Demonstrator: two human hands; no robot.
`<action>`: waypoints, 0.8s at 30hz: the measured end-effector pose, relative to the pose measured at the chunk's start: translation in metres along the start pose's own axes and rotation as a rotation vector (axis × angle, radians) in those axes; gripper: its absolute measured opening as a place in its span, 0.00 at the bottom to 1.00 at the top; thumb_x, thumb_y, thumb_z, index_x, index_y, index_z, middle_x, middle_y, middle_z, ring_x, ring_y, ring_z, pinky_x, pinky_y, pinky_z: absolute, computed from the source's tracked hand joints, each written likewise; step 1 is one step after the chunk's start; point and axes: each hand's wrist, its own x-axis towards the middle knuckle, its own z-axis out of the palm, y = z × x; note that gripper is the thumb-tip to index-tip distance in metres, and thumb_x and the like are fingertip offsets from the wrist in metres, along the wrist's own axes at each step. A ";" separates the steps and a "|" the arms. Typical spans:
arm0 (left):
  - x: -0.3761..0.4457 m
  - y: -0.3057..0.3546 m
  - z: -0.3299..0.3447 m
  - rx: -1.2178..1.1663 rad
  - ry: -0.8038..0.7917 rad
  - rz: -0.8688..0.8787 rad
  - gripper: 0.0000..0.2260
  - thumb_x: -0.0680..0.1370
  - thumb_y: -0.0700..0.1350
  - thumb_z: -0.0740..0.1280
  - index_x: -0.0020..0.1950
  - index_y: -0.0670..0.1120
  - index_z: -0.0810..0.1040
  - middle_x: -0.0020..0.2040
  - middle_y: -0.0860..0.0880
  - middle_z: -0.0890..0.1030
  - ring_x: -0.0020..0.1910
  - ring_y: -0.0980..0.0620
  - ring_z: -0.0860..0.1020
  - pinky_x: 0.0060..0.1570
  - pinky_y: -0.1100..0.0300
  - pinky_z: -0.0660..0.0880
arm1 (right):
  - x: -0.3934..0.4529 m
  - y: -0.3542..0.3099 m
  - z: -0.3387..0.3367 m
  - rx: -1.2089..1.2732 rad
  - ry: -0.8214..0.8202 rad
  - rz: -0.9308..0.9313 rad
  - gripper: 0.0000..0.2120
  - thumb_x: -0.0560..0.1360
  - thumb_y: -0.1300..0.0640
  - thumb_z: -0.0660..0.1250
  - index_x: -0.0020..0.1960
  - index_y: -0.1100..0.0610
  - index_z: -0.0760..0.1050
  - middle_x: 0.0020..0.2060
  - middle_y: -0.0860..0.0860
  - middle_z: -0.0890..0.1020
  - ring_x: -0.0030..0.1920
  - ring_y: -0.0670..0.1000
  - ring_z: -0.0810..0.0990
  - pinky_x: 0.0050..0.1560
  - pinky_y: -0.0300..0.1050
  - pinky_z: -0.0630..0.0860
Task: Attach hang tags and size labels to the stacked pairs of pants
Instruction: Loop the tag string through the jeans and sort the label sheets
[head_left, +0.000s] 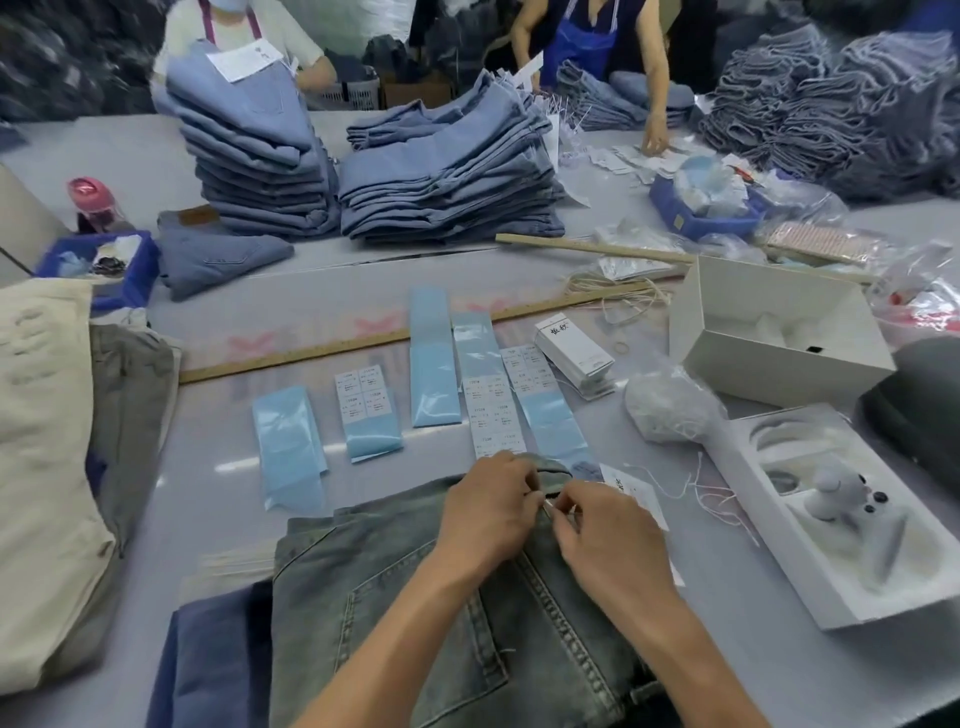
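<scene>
Two tall stacks of folded blue pants (447, 182) stand at the far side of the table (218, 509), out of the way of the working area and near the other workers, which suggests they are either waiting their turn or finished; I cannot tell which. A heap of pale cloth (47, 467) lies at the left edge.

Nearest the camera lies the pair in hand, grey-washed jeans (415, 597), spread flat on top of darker folded pants (213, 660). Their long axis runs from the bottom of the view up and slightly to the right, with the waistband at the far end and the back pocket facing up. That puts the waistband within easy reach of both hands and next to the labels.

Just beyond the waistband, strips of size labels (493, 410) on blue backing lie side by side, lengthwise away from the person, probably so one can be taken without searching. A wooden ruler (363, 340) lies slantwise behind them, and an open white box (779, 332) sits to the right.

The left hand (488, 514) and the right hand (608, 540) meet at the waistband, fingertips drawn together. Both appear to pinch something fine there, likely the string of the hang tag (636, 491), which lies just beyond the right hand, its loose thread trailing to the right. The string itself is too thin to make out between the fingers. My reading is that the tag is being tied or threaded to the waistband.
</scene>
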 end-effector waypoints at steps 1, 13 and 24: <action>0.002 -0.001 0.001 0.011 -0.007 -0.006 0.06 0.81 0.53 0.65 0.55 0.54 0.78 0.54 0.55 0.78 0.56 0.51 0.75 0.46 0.55 0.69 | 0.002 0.000 0.004 -0.004 -0.001 0.004 0.05 0.78 0.49 0.64 0.45 0.47 0.77 0.43 0.47 0.84 0.46 0.52 0.81 0.42 0.47 0.70; -0.011 -0.012 -0.003 -0.637 0.095 0.017 0.12 0.80 0.39 0.70 0.44 0.57 0.81 0.40 0.60 0.81 0.39 0.67 0.78 0.41 0.73 0.71 | 0.015 -0.005 0.008 0.258 0.076 0.074 0.02 0.74 0.51 0.70 0.44 0.47 0.82 0.39 0.44 0.85 0.42 0.49 0.81 0.44 0.47 0.76; -0.014 -0.020 -0.019 -0.935 -0.061 -0.190 0.06 0.79 0.37 0.69 0.51 0.43 0.85 0.30 0.43 0.76 0.20 0.53 0.69 0.19 0.65 0.62 | 0.004 -0.011 0.012 0.374 0.163 0.005 0.05 0.73 0.54 0.75 0.46 0.44 0.86 0.41 0.40 0.86 0.41 0.42 0.83 0.45 0.46 0.80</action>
